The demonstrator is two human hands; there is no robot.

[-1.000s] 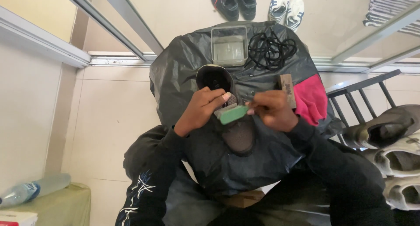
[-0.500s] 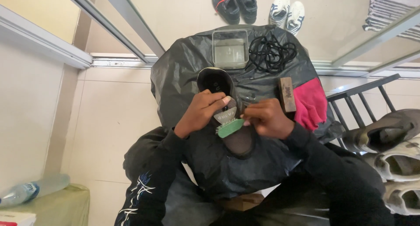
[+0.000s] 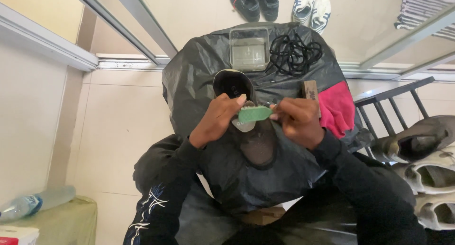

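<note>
My left hand (image 3: 217, 118) grips a dark shoe (image 3: 256, 143) held up over my lap, its mesh toe pointing toward me. My right hand (image 3: 296, 119) is shut on a small green brush (image 3: 255, 113), which lies across the shoe's upper between both hands. A black insole (image 3: 231, 84) lies just beyond my left hand on a black plastic sheet (image 3: 189, 79) spread over the floor and my knees.
On the sheet sit a clear plastic tub (image 3: 249, 48), a heap of black laces (image 3: 295, 50), a wooden-backed brush (image 3: 310, 89) and a pink cloth (image 3: 335, 107). Shoe pairs (image 3: 279, 1) stand beyond. More shoes (image 3: 426, 164) pile at right. A water bottle (image 3: 35, 202) lies at lower left.
The green brush has shifted slightly left and up across the shoe; both hands stay on the shoe and brush.
</note>
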